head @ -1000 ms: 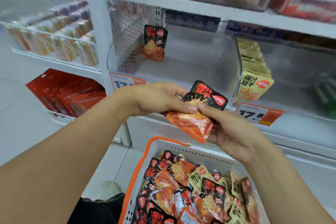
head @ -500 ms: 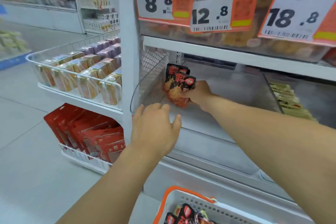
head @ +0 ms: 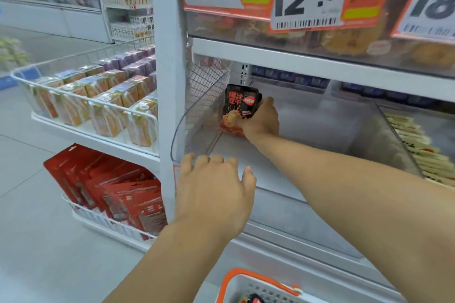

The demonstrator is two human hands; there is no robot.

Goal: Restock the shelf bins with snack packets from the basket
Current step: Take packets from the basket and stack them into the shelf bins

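glossy foil-like snack packet [head: 240, 108], clear smooth plastic bin [head: 295, 155], white perforated plastic basket [head: 261, 289].

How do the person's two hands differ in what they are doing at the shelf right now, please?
The right hand reaches deep into the clear bin and grips a black-and-orange snack packet; the left hand holds nothing and rests on the bin's front edge. The right hand's fingers curl round the packet; the left hand's lie relaxed. Both are bare.

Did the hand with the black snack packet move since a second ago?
Yes. The right hand carried the snack packet from above the basket into the clear bin.
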